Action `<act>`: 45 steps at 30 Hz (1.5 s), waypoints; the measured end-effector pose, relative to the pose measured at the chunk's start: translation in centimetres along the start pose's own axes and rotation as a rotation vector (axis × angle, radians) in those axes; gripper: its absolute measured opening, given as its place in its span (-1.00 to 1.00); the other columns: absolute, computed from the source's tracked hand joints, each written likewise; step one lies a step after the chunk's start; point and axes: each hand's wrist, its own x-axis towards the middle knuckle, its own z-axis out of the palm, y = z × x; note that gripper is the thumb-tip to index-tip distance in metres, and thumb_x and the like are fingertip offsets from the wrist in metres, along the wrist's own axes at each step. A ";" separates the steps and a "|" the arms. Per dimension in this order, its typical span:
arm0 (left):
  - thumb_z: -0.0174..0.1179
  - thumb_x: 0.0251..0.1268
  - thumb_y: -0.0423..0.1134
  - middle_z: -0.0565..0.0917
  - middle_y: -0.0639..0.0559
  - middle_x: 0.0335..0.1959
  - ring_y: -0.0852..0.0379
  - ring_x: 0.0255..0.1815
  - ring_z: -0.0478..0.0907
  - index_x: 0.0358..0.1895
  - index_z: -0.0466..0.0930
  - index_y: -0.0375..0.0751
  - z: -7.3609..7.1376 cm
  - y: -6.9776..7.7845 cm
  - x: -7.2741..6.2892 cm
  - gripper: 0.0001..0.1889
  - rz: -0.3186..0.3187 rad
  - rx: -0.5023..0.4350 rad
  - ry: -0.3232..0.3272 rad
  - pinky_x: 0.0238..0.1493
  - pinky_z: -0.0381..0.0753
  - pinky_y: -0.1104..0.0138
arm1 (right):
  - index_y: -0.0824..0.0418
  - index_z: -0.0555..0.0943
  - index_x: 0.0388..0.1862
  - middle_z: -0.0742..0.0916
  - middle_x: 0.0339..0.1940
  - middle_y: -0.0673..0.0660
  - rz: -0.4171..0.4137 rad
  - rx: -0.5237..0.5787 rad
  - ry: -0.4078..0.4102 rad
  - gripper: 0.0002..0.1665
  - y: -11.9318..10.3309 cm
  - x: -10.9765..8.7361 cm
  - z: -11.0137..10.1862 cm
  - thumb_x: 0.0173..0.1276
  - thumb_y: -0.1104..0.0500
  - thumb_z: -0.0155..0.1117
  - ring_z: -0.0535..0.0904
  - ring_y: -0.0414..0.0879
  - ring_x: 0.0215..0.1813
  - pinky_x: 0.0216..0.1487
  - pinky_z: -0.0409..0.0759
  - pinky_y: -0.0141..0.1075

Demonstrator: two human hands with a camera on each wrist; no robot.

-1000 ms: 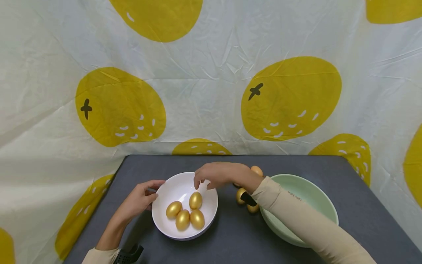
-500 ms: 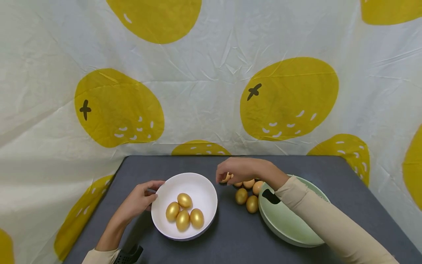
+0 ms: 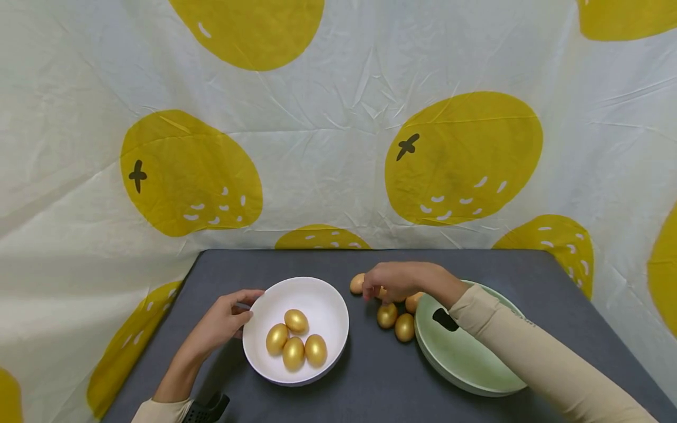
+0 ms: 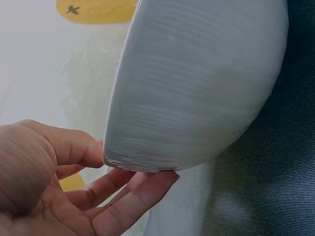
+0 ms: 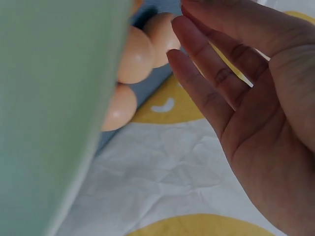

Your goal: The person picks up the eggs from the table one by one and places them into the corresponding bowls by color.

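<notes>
My left hand [image 3: 224,320] holds the white bowl [image 3: 333,299] at its left rim. In the left wrist view, the thumb sits at the edge and the fingertips [image 4: 162,182] lie against the outer wall. Several shiny gold eggs rest inside the bowl. To its right my right hand [image 3: 399,279] hangs palm down over a cluster of eggs. Brown eggs [image 5: 135,56] lie just past its loosely bent fingertips [image 5: 179,61] in the right wrist view. Two gold eggs, a nearer one [image 3: 404,327] and another [image 3: 387,315], are on the table below this hand.
A pale green bowl [image 3: 449,364] stands right of the eggs, partly covered by the right forearm. One brown egg [image 3: 357,284] lies left of the right hand. The dark grey table [image 3: 365,388] backs onto a hanging cloth [image 3: 328,176] with yellow fruit prints.
My right hand has moved from above the white bowl rightward to the eggs on the table. One gold egg in the bowl has rolled left. The left hand stays put.
</notes>
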 end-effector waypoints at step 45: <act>0.15 0.39 -0.44 0.62 -0.21 0.07 -0.05 -0.14 0.66 0.36 0.52 -0.19 0.0 0.1 -0.1 -0.53 -0.010 0.007 0.012 -0.37 0.75 0.12 | -0.20 0.72 -0.11 0.67 -0.23 -0.30 0.217 -0.120 -0.150 -0.61 -1.1 1.8 1.5 0.16 0.24 0.54 0.50 -0.26 -0.18 -0.06 0.54 -0.24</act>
